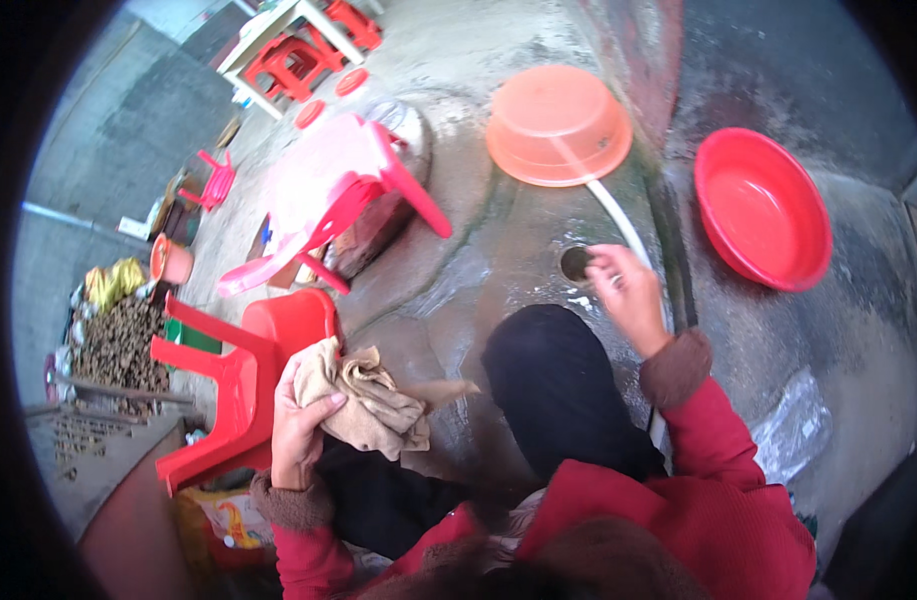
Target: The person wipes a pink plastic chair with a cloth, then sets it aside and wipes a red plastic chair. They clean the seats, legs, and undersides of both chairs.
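Note:
A crumpled beige cloth (368, 401) is gripped in my left hand (301, 420), in front of a red plastic stool (241, 382) lying on its side. My right hand (627, 292) is raised over the wet floor beside a round drain hole (575, 264); its fingers are bent, and whether something small is between them is unclear. A pale hose (616, 214) runs past that hand from an orange plastic basin (552, 124), which lies upside down. To the right, a red plastic basin (764, 208) shows its inside.
A pink plastic chair (383, 169) lies tipped over at the upper left. Red stools (289, 64) stand by a white table (267, 37) farther back. A pile of firewood (120, 341) is at the far left. Clear plastic film (792, 427) lies on the right, past a raised edge.

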`<act>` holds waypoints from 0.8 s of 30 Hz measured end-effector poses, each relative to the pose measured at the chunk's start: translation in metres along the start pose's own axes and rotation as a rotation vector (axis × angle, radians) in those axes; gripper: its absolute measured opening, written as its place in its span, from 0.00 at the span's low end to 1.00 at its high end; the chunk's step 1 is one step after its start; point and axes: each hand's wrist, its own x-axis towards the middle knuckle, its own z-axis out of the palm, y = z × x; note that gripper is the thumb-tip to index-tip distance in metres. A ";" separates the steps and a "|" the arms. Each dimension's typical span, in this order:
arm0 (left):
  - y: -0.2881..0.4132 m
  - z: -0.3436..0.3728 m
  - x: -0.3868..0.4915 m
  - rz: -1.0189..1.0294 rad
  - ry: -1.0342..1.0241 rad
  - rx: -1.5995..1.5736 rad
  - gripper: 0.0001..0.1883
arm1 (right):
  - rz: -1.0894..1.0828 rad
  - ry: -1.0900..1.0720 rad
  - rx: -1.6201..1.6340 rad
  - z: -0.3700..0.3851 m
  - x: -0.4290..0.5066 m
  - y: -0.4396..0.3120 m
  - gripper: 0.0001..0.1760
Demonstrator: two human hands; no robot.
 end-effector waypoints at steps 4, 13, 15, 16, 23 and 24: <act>-0.005 -0.001 0.002 -0.057 0.020 0.008 0.34 | 0.202 -0.434 -0.832 -0.004 0.004 0.144 0.32; -0.011 -0.005 0.003 -0.101 0.066 0.095 0.34 | 0.060 -0.721 -1.170 0.035 -0.009 0.292 0.22; -0.010 -0.007 0.003 -0.111 0.082 0.104 0.34 | 0.000 -0.780 -1.178 0.035 -0.003 0.294 0.20; -0.010 -0.008 0.003 -0.114 0.090 0.103 0.35 | -0.003 -0.811 -1.214 0.035 0.001 0.292 0.20; -0.007 -0.012 0.006 -0.092 0.141 0.069 0.38 | 0.058 -0.480 -0.547 0.063 0.049 0.277 0.36; -0.007 -0.012 0.007 -0.093 0.145 0.071 0.38 | 0.132 -0.366 -0.429 0.078 0.056 0.280 0.43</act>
